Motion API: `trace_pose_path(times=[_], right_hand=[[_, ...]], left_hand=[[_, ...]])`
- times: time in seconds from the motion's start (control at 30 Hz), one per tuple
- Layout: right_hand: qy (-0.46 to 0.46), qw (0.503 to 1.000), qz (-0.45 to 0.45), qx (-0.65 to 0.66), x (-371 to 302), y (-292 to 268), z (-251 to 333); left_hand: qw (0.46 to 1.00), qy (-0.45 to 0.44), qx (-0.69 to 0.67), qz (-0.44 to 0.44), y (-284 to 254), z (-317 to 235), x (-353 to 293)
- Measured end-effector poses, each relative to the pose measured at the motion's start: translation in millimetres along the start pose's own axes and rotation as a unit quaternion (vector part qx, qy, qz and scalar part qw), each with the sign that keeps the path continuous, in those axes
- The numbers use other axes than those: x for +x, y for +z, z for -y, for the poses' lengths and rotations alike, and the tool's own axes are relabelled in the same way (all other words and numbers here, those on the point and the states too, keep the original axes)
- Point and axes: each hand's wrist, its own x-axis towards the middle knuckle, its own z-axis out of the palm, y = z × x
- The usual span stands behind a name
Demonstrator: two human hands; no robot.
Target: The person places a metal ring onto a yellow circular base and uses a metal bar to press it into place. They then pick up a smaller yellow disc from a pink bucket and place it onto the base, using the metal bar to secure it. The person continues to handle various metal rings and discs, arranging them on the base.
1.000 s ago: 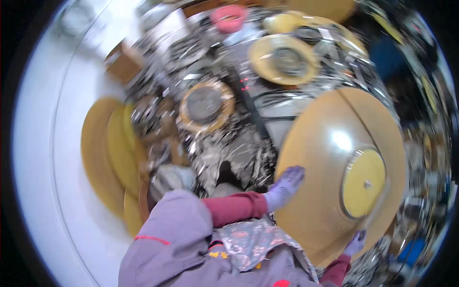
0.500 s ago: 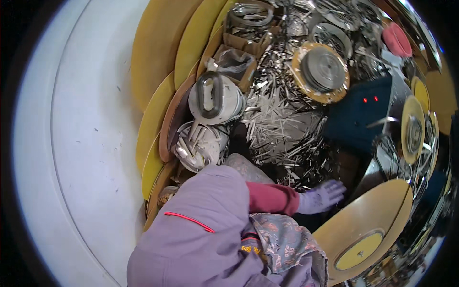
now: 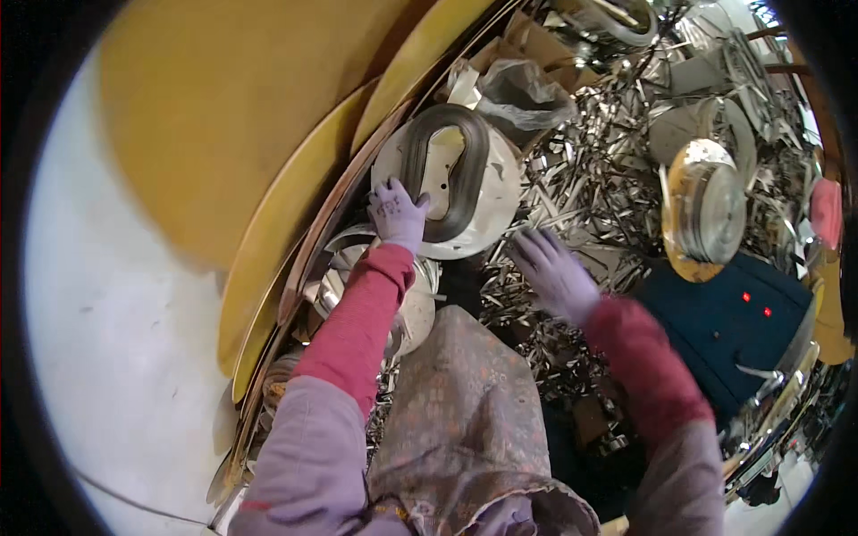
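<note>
An oval coil of dark metal strip (image 3: pixel 469 183) lies flat on a round pale container top (image 3: pixel 502 201). My left hand (image 3: pixel 399 219), in a pale purple glove, is at the coil's lower left side. Its fingers lie outside that side and its thumb is towards the inner opening, closed on the coil. My right hand (image 3: pixel 556 275), gloved alike, hangs right of the coil over scattered metal strips (image 3: pixel 572 201). Its fingers are stretched out and slightly blurred, with nothing in them. Below my left hand, a white bucket (image 3: pixel 416 313) with metal scraps is partly covered by my arm.
Large yellow discs (image 3: pixel 268 241) lean along the left. Behind the coil sits a box with a clear plastic bag (image 3: pixel 523 94). To the right are a yellow disc with a stacked metal reel (image 3: pixel 715 210), a dark blue machine housing (image 3: pixel 715 330) with red lights, and a pink object (image 3: pixel 827 213).
The view has shifted, bringing the coil nearer the middle. My left hand has come into view at the coil. One outstretched gloved hand showed earlier; now both my arms reach forward.
</note>
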Motion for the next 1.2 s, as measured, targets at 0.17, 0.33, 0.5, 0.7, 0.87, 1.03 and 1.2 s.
trace_pose_path(times=[0.17,0.33,0.5,0.7,0.87,1.03,1.2], right_hand=[[-0.22,0.963,-0.06,-0.142,190.4,31.7,-83.1],[-0.24,0.962,0.095,-0.087,198.7,58.0,-101.5],[-0.215,0.963,0.133,-0.091,153.3,66.2,-102.4],[-0.045,0.992,-0.116,-0.01,171.3,64.2,-81.1],[-0.02,0.992,-0.089,-0.085,177.7,87.8,-84.9],[-0.064,0.987,-0.122,0.081,179.3,70.7,-59.4],[-0.066,0.998,0.013,0.014,191.2,95.3,-44.9]], left_hand=[[0.998,0.038,0.032,-0.026,35.6,-0.2,50.6],[0.998,0.034,-0.019,-0.054,46.0,21.1,59.8],[0.998,0.048,0.017,-0.045,45.9,39.0,57.2],[0.975,0.208,0.028,-0.077,62.2,31.0,33.9],[0.976,0.196,0.008,-0.09,64.3,34.0,32.2],[0.978,0.163,-0.081,-0.103,34.2,51.1,-29.3],[0.966,0.243,-0.091,0.01,58.1,46.9,-102.9]])
